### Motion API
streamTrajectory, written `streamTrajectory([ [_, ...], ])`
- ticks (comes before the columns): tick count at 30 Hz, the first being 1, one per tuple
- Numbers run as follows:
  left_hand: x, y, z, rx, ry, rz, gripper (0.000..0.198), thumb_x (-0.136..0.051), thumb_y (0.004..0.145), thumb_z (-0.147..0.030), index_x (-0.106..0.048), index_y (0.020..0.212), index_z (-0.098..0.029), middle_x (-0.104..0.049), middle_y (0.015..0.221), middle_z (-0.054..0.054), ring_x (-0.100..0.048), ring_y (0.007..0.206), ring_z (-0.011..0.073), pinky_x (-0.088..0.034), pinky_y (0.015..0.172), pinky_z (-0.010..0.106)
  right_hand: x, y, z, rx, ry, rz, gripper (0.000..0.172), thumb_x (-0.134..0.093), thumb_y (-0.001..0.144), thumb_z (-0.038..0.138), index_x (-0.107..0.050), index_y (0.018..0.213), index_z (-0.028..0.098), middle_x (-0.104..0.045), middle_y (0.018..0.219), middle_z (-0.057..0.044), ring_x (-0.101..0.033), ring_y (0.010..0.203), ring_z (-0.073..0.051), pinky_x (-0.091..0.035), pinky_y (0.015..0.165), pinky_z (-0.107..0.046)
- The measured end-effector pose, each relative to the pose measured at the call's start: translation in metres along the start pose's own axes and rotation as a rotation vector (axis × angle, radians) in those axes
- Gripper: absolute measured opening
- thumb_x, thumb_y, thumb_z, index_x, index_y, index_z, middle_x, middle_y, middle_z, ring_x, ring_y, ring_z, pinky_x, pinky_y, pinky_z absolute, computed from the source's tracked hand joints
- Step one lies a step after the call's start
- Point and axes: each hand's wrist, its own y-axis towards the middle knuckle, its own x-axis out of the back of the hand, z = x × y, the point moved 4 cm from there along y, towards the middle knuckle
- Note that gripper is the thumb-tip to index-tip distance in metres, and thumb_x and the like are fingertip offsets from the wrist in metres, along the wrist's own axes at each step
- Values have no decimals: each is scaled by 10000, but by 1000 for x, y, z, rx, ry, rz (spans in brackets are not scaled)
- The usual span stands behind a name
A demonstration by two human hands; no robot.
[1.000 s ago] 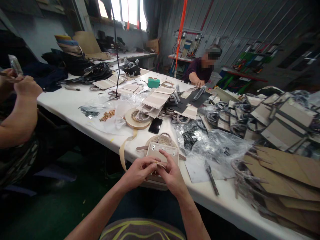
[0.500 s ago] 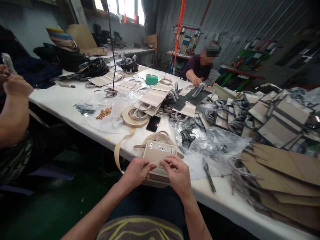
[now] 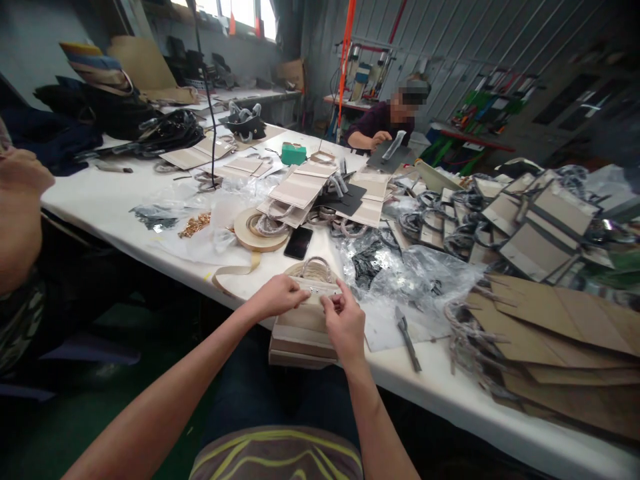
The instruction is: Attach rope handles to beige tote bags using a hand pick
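A beige bag panel [image 3: 305, 327] with a wrapped handle [image 3: 317, 261] lies at the table's front edge, its lower part over the edge. Both hands are on its upper strip, near small metal fittings. My left hand [image 3: 281, 295] has its fingers pinched together at the strip's left part. To the right, my right hand [image 3: 344, 313] presses thumb and fingers near the strip, one finger raised. Whatever lies between the fingertips of either hand is too small to make out. Behind the panel are a black phone [image 3: 299, 243] and a roll of beige tape [image 3: 250, 233].
A grey tool [image 3: 408, 339] lies right of my right hand. Brown panels [image 3: 560, 327] are stacked at the right. Clear plastic bags [image 3: 420, 283], brass pieces [image 3: 195, 225] and bag parts cover the table [image 3: 115, 207]. One person [image 3: 390, 120] sits opposite; another's arm [image 3: 23, 207] is at left.
My hands have moved up the panel to the strip with the fittings. The view has shifted slightly. The person opposite has moved a dark panel back, closer to themselves.
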Motion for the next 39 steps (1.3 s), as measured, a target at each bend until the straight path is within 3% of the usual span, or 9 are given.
streamTrajectory([
  [3,5,30,4,72,142,-40,462,-670,978,-433,-739,595,-183,-615,546,46,-582,607,199,-327,620,329,-13,17,-2,35,-73,-24,735,-702,966,348,-575,1654,123,-785,849,-45,-742,763,-268,-597,824,-392],
  [7,2,45,11,165,242,-50,342,-706,943,-421,-840,736,-183,-708,650,76,-631,665,224,-334,620,332,-25,27,-10,40,-111,-10,685,-661,969,317,-600,1623,121,-797,905,-76,-762,823,-298,-601,859,-422],
  [20,1,44,14,234,288,-8,326,-704,930,-457,-870,856,-187,-773,751,117,-750,806,283,-449,677,324,-32,32,-13,80,-256,35,568,-643,964,300,-696,1503,131,-806,906,-97,-764,831,-322,-593,866,-441],
  [28,1,39,15,271,319,-42,338,-741,934,-505,-879,917,-198,-838,939,162,-801,993,326,-555,803,330,-29,28,-9,97,-451,-18,238,-678,973,324,-753,1146,179,-790,1026,-157,-720,924,-332,-549,867,-426],
  [33,2,37,13,268,314,-41,403,-734,949,-544,-878,933,-168,-834,955,190,-796,978,346,-554,790,352,-37,27,-6,219,-250,66,207,-673,1022,333,-790,1113,190,-769,930,-78,-700,826,-252,-541,822,-365],
  [39,8,29,17,212,277,58,356,-684,975,-458,-847,807,-190,-786,778,139,-749,818,298,-468,704,332,-48,35,-10,175,-325,97,218,-732,942,303,-843,1083,179,-788,926,-78,-718,812,-248,-564,834,-371],
])
